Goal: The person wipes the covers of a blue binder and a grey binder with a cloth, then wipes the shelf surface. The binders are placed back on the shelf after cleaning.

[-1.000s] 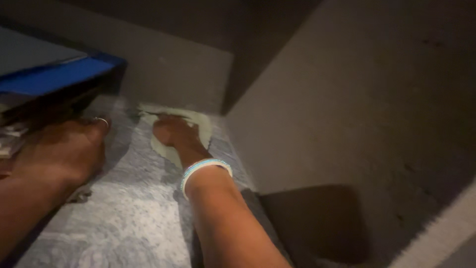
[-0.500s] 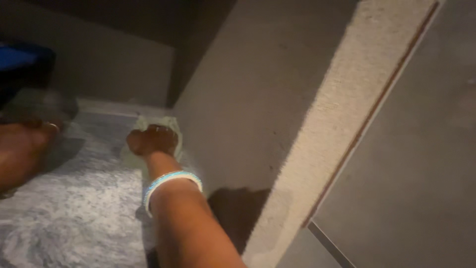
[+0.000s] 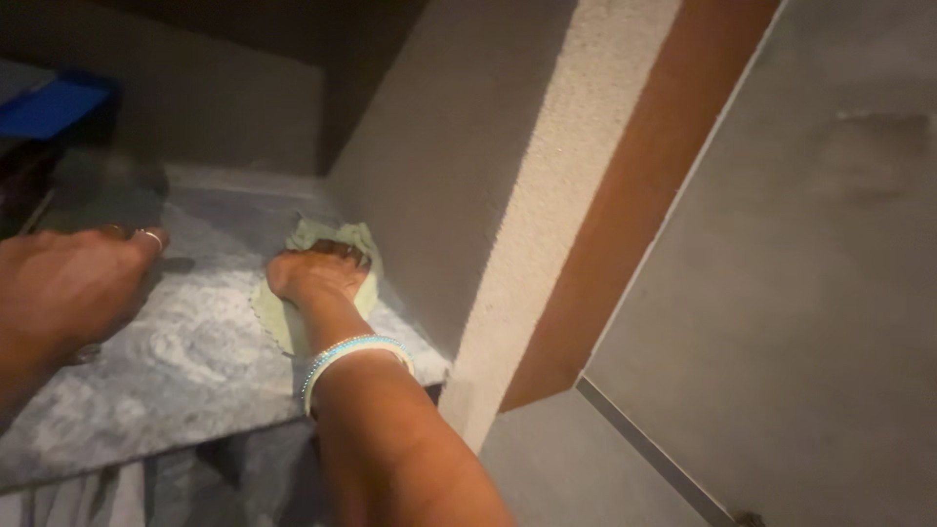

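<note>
My right hand point(image 3: 314, 274) presses flat on a pale green cloth point(image 3: 363, 242) that lies on a grey speckled stone shelf point(image 3: 195, 351), close to the side wall. A beaded bracelet point(image 3: 351, 353) circles that wrist. My left hand point(image 3: 73, 288) rests palm down on the same shelf at the left, fingers spread, a ring on one finger, holding nothing.
A blue box point(image 3: 49, 107) stands at the back left of the shelf in shadow. A rough plastered wall point(image 3: 527, 195) with a brown strip point(image 3: 644, 195) rises on the right of the shelf. Grey floor tiles point(image 3: 800, 322) lie lower right.
The view has swung back left a little. My right hand stays on the cloth near the wall; my left hand is further into view on the shelf.
</note>
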